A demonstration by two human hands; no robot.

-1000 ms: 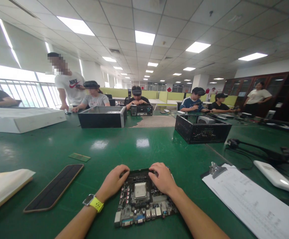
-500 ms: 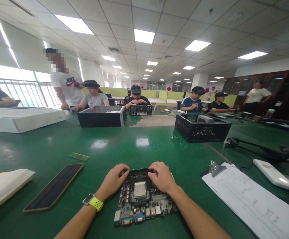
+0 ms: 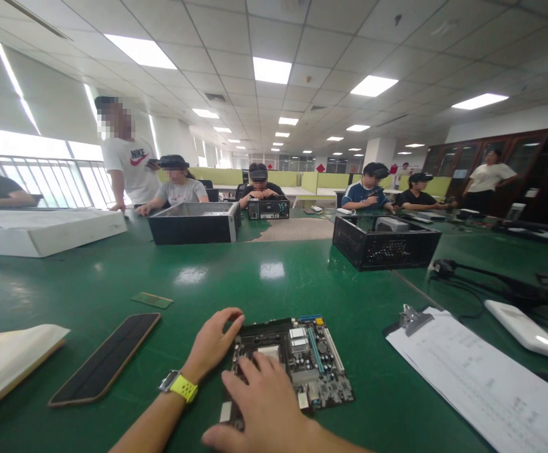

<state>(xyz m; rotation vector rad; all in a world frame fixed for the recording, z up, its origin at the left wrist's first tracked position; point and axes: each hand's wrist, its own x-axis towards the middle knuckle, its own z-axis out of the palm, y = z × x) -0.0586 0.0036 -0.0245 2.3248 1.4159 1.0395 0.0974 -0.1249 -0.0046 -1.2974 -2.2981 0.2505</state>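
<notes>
A dark computer motherboard (image 3: 311, 362) lies flat on the green table (image 3: 264, 283) right in front of me. My left hand (image 3: 212, 343), with a yellow-strapped watch on the wrist, rests on the board's far left corner, fingers bent over its edge. My right hand (image 3: 267, 402) lies spread and flat over the near left part of the board, covering the processor socket. The board's right half with its slots and connectors shows uncovered.
A black phone (image 3: 106, 365), a small green card (image 3: 151, 300) and a white booklet (image 3: 4, 358) lie to the left. A clipboard with papers (image 3: 481, 384) sits right. Two open computer cases (image 3: 193, 221) (image 3: 385, 242) stand farther back. Several people sit and stand beyond.
My right hand came off the board's far right corner and now lies flat over its near left part. The board's right side is uncovered. My left hand stayed put.
</notes>
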